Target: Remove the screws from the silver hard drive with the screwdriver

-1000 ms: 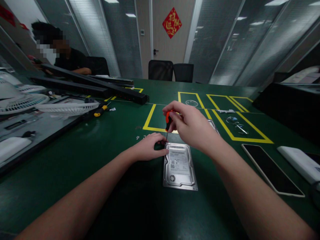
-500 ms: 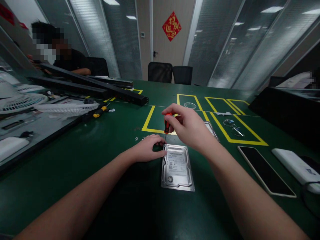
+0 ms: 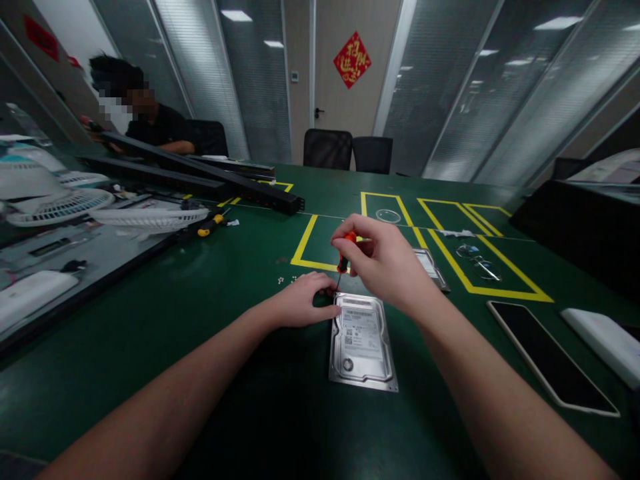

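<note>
A silver hard drive (image 3: 363, 343) with a white label lies flat on the green table in front of me. My right hand (image 3: 383, 257) is closed around the red and black handle of a screwdriver (image 3: 343, 261), whose thin shaft points down at the drive's far left corner. The tip is too small to make out clearly. At that same corner, my left hand (image 3: 307, 299) grips the drive's left edge, thumb over the top and fingertips close to the shaft. Several tiny screws (image 3: 281, 281) lie just beyond my left hand.
A second hard drive (image 3: 431, 269) sits behind my right wrist. Glasses (image 3: 477, 262), a phone (image 3: 550, 357) and a white box-like device (image 3: 603, 340) are on the right. To the left are a yellow-black screwdriver (image 3: 210, 225), fan parts (image 3: 150, 219) and black bars (image 3: 215, 175). A person (image 3: 160, 127) sits far left.
The whole view has shifted slightly, so things appear a little further right and lower. The screwdriver leans a bit more; both hands keep their places at the drive's corner.
</note>
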{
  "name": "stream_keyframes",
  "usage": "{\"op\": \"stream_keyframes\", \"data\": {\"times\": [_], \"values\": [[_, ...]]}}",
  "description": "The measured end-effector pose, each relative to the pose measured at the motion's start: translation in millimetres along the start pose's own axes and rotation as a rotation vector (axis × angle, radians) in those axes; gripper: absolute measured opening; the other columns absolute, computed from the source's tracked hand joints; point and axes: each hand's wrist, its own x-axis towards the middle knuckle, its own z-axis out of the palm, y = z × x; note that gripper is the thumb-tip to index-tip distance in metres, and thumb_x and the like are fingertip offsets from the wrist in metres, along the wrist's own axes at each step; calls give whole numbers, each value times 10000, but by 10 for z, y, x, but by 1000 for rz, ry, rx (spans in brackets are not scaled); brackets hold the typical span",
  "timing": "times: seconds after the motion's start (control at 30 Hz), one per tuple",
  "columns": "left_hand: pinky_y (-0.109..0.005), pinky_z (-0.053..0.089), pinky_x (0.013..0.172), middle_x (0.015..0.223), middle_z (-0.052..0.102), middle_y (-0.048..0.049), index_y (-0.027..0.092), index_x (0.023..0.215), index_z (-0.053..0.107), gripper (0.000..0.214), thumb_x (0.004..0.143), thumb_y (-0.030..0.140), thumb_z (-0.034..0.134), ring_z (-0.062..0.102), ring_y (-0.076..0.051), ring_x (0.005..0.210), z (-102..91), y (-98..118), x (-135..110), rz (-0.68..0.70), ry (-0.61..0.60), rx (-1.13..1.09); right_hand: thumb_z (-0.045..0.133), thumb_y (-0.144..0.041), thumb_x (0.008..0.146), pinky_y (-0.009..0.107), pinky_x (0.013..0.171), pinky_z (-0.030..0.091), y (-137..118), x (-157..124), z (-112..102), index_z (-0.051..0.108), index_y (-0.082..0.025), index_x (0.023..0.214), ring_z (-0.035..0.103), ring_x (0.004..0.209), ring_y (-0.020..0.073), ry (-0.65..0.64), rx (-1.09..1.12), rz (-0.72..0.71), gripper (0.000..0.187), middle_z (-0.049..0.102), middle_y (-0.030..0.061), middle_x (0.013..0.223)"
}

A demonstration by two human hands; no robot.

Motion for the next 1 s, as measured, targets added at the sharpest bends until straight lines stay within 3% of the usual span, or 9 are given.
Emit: {"op": "stream_keyframes", "data": {"times": [0.37, 0.67, 1.0], "values": [[-418, 504, 969, 1131, 694, -95, 190, 1128, 698, 390, 903, 509, 695, 630, -268, 1077, -13, 17, 1, -17, -18, 16, 391, -267, 1070, 292, 645, 480, 110, 26, -34, 627, -202, 1134, 660, 647, 147, -50, 68, 79, 253, 635, -1, 763], [-417, 509, 973, 1140, 699, -99, 199, 1146, 701, 395, 886, 496, 711, 639, -275, 1083, -8, 18, 2, -23, -4, 16, 511, -292, 1033, 285, 642, 489, 39, 19, -45, 676, -207, 1073, 650, 673, 141, -21, 10, 64, 189, 672, 15, 850], [-425, 507, 969, 1140, 704, -109, 180, 1148, 701, 405, 893, 495, 707, 638, -276, 1072, -1, 12, 7, -13, -2, 18, 615, -320, 972, 298, 618, 461, 35, 11, -45, 686, -201, 969, 639, 648, 148, 30, -13, 56, 139, 684, 11, 799]]}}
